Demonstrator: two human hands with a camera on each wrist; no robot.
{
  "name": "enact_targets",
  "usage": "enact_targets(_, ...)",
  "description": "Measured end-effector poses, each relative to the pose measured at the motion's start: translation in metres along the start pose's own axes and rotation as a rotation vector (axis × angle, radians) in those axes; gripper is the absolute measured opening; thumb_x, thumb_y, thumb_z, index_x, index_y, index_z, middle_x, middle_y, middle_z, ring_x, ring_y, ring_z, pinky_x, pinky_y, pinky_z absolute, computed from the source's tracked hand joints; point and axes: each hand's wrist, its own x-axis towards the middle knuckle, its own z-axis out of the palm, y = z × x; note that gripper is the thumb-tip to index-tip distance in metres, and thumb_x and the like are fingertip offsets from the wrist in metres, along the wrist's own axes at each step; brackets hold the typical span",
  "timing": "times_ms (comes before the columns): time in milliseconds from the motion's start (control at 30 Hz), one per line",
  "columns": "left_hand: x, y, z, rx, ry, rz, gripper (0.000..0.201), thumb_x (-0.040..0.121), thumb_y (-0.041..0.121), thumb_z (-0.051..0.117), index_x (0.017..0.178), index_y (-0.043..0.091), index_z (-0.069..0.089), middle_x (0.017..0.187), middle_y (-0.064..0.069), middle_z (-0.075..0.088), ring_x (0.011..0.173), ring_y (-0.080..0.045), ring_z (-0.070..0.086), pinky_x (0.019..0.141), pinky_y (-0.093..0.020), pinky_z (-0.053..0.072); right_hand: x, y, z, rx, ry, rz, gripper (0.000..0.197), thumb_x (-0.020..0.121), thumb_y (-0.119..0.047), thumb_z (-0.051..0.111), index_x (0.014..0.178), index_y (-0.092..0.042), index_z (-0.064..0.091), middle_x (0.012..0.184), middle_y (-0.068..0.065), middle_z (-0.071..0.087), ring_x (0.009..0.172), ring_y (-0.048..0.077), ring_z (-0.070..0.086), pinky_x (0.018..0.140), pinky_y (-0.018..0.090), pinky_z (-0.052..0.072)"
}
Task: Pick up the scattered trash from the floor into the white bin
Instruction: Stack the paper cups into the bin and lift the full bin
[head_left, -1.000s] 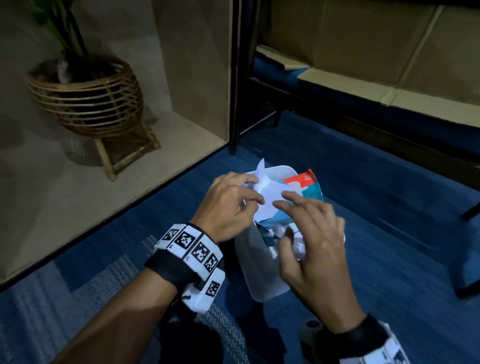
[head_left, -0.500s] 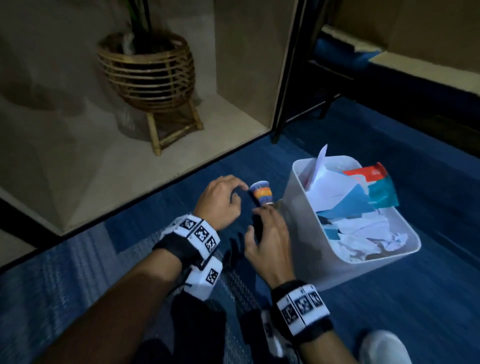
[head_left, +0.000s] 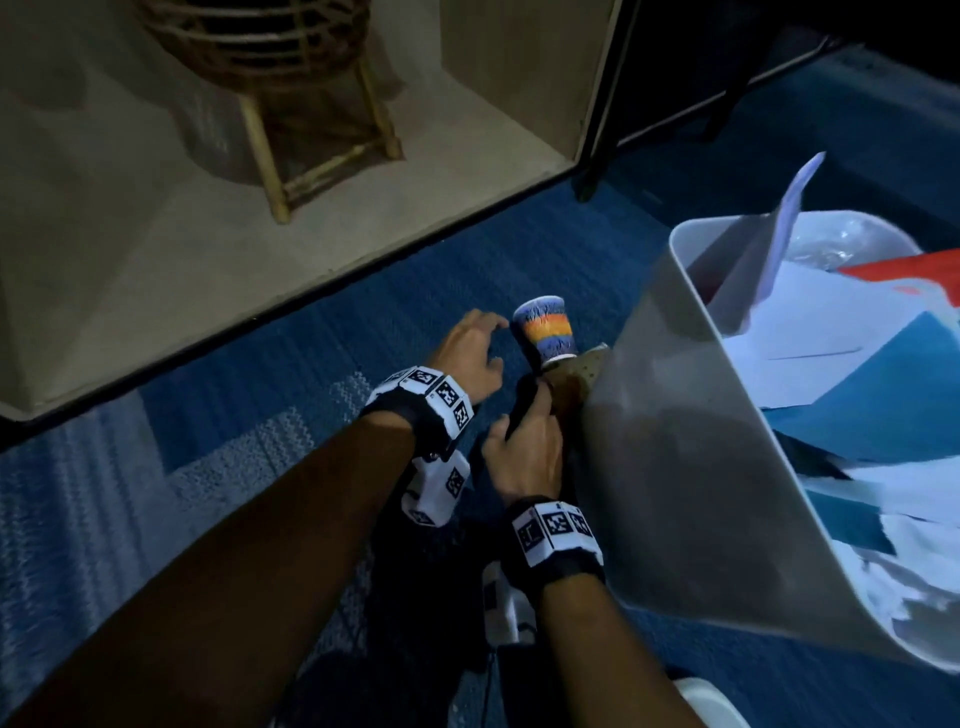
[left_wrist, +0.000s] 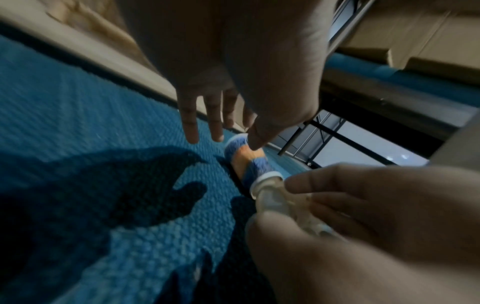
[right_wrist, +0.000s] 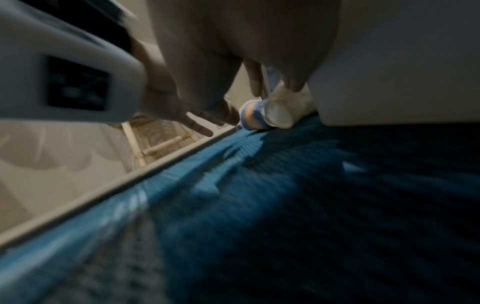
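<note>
A white bin (head_left: 691, 441) stuffed with paper scraps stands on the blue carpet at right. Just left of it a colourful paper cup (head_left: 545, 332) lies on its side on the floor. My left hand (head_left: 483, 343) hovers beside the cup with fingers spread, and in the left wrist view its thumb tip reaches the cup (left_wrist: 249, 162). My right hand (head_left: 540, 400) pinches a crumpled brownish paper (head_left: 582, 374) between the cup's base and the bin wall. In the right wrist view the paper (right_wrist: 296, 102) lies behind the cup (right_wrist: 253, 115).
A beige raised platform (head_left: 208, 270) with a dark edge runs along the left and carries a rattan plant stand (head_left: 291, 130). Black furniture legs (head_left: 597, 156) stand beyond the bin. A white shoe (head_left: 711, 701) shows at the bottom.
A second ago both hands were over the bin's papers. They have dropped to the floor left of the bin, by the cup, and the right hand has taken hold of the crumpled paper.
</note>
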Motion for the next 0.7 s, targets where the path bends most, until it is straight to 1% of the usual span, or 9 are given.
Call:
enact_targets(100, 0.016, -0.008, 0.024, -0.056, 0.019, 0.022, 0.056, 0.083, 0.008, 0.065, 0.136, 0.014, 0.047, 0.135, -0.006, 0.045, 0.114, -0.026, 0.056, 0.099, -0.042, 0.049, 0.002, 0.019, 0.006, 0.016, 0.011, -0.032, 0.074, 0.091, -0.031, 0.048, 0.156, -0.017, 0.016, 0.145, 0.022, 0.049, 0.132, 0.037, 0.049, 0.109, 0.046, 0.042)
enact_targets(200, 0.033, -0.008, 0.039, -0.062, 0.020, 0.033, 0.066, 0.083, 0.010, 0.067, 0.143, 0.013, 0.040, 0.145, -0.010, 0.037, 0.126, -0.029, 0.047, 0.107, -0.044, 0.043, 0.006, 0.038, 0.003, 0.048, 0.025, -0.020, 0.072, 0.095, -0.024, 0.051, 0.157, -0.009, 0.018, 0.152, 0.022, 0.041, 0.140, 0.035, 0.042, 0.116, 0.041, 0.034)
enact_targets(267, 0.043, -0.004, 0.044, -0.057, 0.024, 0.000, 0.072, 0.085, 0.016, 0.068, 0.148, 0.021, 0.033, 0.155, -0.013, 0.023, 0.139, -0.034, 0.035, 0.112, -0.048, 0.037, 0.009, 0.051, -0.001, 0.019, 0.120, -0.049, 0.073, 0.090, -0.031, 0.047, 0.156, -0.010, 0.022, 0.156, 0.018, 0.037, 0.145, 0.033, 0.036, 0.120, 0.047, 0.029)
enact_targets(333, 0.054, 0.002, 0.047, -0.061, 0.013, -0.034, 0.075, 0.087, 0.024, 0.067, 0.150, 0.031, 0.028, 0.161, -0.014, 0.010, 0.146, -0.039, 0.022, 0.112, -0.053, 0.035, 0.013, 0.067, -0.001, 0.011, 0.184, -0.074, 0.075, 0.086, -0.030, 0.044, 0.153, -0.005, 0.026, 0.157, 0.018, 0.034, 0.147, 0.034, 0.031, 0.120, 0.053, 0.026)
enact_targets(400, 0.063, 0.006, 0.048, -0.041, -0.017, -0.038, 0.074, 0.089, 0.031, 0.065, 0.151, 0.035, 0.025, 0.163, -0.013, 0.006, 0.148, -0.038, 0.016, 0.112, -0.055, 0.032, 0.015, 0.075, -0.006, -0.030, 0.235, -0.074, 0.077, 0.086, -0.027, 0.050, 0.153, 0.000, 0.025, 0.158, 0.020, 0.030, 0.149, 0.036, 0.026, 0.122, 0.054, 0.020)
enact_targets(433, 0.066, 0.009, 0.049, -0.020, -0.028, -0.028, 0.074, 0.089, 0.033, 0.064, 0.151, 0.036, 0.025, 0.162, -0.014, 0.010, 0.148, -0.037, 0.016, 0.113, -0.056, 0.030, 0.015, 0.077, -0.011, -0.055, 0.260, -0.063, 0.079, 0.087, -0.026, 0.055, 0.154, 0.001, 0.023, 0.159, 0.021, 0.027, 0.150, 0.036, 0.023, 0.123, 0.053, 0.017)
enact_targets(533, 0.069, 0.013, 0.055, 0.034, -0.025, 0.017, 0.068, 0.087, 0.036, 0.065, 0.148, 0.033, 0.035, 0.147, -0.011, 0.037, 0.139, -0.032, 0.032, 0.107, -0.057, 0.035, 0.022, 0.075, -0.017, -0.125, 0.322, -0.007, 0.092, 0.086, -0.033, 0.065, 0.156, -0.001, 0.015, 0.162, 0.019, 0.021, 0.152, 0.033, 0.017, 0.125, 0.047, 0.010)
enact_targets(633, 0.064, 0.012, 0.056, -0.001, 0.033, 0.048, 0.052, 0.081, 0.033, 0.070, 0.132, 0.032, 0.055, 0.122, -0.006, 0.047, 0.119, -0.029, 0.048, 0.100, -0.052, 0.042, 0.039, 0.069, -0.015, -0.011, 0.339, -0.073, 0.101, 0.077, -0.044, 0.064, 0.157, -0.020, 0.009, 0.162, 0.008, 0.024, 0.153, 0.026, 0.016, 0.125, 0.049, 0.014)
enact_targets(700, 0.059, 0.012, 0.054, -0.045, 0.078, 0.094, 0.041, 0.078, 0.027, 0.074, 0.118, 0.027, 0.065, 0.111, -0.004, 0.047, 0.106, -0.027, 0.054, 0.096, -0.047, 0.046, 0.052, 0.063, -0.016, 0.171, 0.301, -0.082, 0.108, 0.075, -0.028, 0.078, 0.158, -0.024, 0.008, 0.160, 0.010, 0.027, 0.151, 0.023, 0.021, 0.125, 0.046, 0.020)
